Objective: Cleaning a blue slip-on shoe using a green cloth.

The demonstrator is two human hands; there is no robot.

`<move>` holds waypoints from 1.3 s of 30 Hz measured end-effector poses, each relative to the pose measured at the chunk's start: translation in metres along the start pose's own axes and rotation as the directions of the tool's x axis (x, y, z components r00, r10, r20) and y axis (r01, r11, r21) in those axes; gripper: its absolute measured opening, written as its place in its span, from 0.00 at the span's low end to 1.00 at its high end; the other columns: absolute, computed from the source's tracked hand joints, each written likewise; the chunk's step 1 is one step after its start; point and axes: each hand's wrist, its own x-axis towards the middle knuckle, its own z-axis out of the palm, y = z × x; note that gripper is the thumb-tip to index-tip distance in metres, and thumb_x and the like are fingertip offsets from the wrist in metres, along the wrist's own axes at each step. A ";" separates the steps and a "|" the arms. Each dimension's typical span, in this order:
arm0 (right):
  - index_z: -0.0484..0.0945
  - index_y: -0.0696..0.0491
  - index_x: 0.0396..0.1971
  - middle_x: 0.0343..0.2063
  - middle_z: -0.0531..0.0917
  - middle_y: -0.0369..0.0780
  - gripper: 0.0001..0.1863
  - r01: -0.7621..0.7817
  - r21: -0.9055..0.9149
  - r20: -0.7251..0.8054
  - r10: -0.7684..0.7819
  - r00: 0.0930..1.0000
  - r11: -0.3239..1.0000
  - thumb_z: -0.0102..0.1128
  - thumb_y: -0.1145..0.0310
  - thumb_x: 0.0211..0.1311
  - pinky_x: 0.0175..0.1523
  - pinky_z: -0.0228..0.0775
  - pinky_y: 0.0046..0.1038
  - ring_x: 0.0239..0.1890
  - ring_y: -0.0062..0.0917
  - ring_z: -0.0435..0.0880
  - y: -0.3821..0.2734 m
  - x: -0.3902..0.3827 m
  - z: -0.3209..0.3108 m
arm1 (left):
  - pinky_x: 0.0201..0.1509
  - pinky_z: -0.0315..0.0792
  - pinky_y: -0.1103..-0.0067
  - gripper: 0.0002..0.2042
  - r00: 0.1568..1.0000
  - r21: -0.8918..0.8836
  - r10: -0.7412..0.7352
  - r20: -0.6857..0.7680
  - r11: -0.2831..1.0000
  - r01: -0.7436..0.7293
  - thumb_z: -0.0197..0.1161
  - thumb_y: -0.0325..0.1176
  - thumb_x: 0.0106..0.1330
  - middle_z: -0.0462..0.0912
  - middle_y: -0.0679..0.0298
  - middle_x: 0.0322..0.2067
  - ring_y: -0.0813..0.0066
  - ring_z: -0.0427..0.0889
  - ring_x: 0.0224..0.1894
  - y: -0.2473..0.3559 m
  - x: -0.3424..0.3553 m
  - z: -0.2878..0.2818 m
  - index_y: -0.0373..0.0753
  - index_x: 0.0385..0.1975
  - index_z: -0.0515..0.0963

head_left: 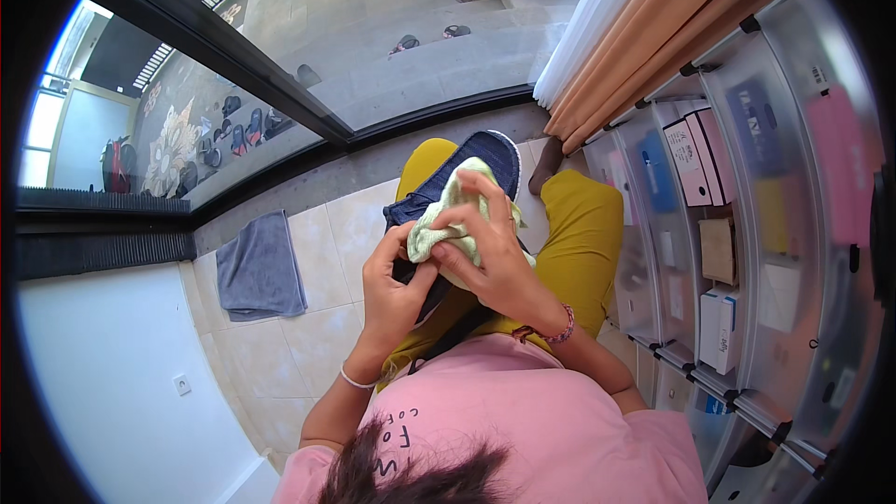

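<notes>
A dark navy shoe (485, 154) with a white sole edge lies in my lap, toe away from me, over my mustard trousers (574, 252). My left hand (397, 285) grips the shoe's near part, its thumb beside a pale green cloth (434, 229). My right hand (481, 252) has its curled fingers on this bunched cloth, pressed against the top of the shoe; the cloth hides part of the shoe.
A grey towel (257, 271) lies on the tiled floor (317, 252) at left. Clear storage boxes (765, 280) are stacked at right, beside orange curtains (625, 47). A glass panel (429, 84) faces me, with sandals (247, 131) outside. A white wall (121, 355) is at lower left.
</notes>
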 end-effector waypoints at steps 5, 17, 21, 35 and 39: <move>0.75 0.54 0.47 0.53 0.75 0.44 0.28 -0.173 0.011 0.266 0.164 0.950 0.985 0.74 0.54 0.51 0.64 0.54 0.44 0.60 0.36 0.71 0.009 0.003 -0.014 | 0.51 0.71 0.76 0.19 0.960 0.222 0.279 0.026 0.935 -0.277 0.71 0.23 0.50 0.78 0.61 0.41 0.66 0.77 0.43 -0.005 0.002 -0.011 0.36 0.43 0.78; 0.71 0.50 0.52 0.45 0.76 0.33 0.16 -0.249 0.681 0.003 0.338 0.941 0.688 0.62 0.71 0.67 0.51 0.70 0.20 0.46 0.16 0.75 0.029 -0.013 -0.035 | 0.60 0.71 0.63 0.63 0.974 0.600 -0.194 0.120 0.795 0.084 0.77 0.52 0.44 0.71 0.35 0.57 0.39 0.76 0.58 -0.004 0.029 -0.044 0.38 0.74 0.38; 0.72 0.51 0.50 0.39 0.82 0.34 0.17 -0.338 0.610 0.187 0.284 0.940 0.716 0.66 0.70 0.64 0.47 0.72 0.20 0.42 0.14 0.78 0.022 -0.028 -0.032 | 0.62 0.70 0.65 0.57 0.958 0.584 -0.227 0.176 0.808 0.084 0.75 0.50 0.47 0.74 0.38 0.56 0.43 0.76 0.59 -0.019 0.042 -0.060 0.40 0.73 0.44; 0.74 0.53 0.48 0.37 0.81 0.37 0.12 -0.263 0.643 0.103 0.258 0.961 0.720 0.60 0.69 0.67 0.43 0.71 0.22 0.37 0.18 0.79 0.004 -0.041 -0.021 | 0.63 0.68 0.74 0.42 0.894 -0.042 -0.385 0.228 0.914 0.404 0.70 0.44 0.58 0.72 0.53 0.60 0.67 0.73 0.59 -0.007 0.036 -0.072 0.38 0.70 0.56; 0.73 0.54 0.47 0.35 0.80 0.39 0.18 -0.052 0.553 -0.005 0.066 0.998 0.832 0.68 0.71 0.58 0.39 0.71 0.25 0.33 0.24 0.80 -0.012 -0.029 -0.016 | 0.69 0.63 0.73 0.46 0.885 -0.356 -0.288 0.366 0.835 0.419 0.69 0.49 0.59 0.66 0.54 0.66 0.67 0.68 0.65 -0.004 0.023 -0.069 0.32 0.71 0.53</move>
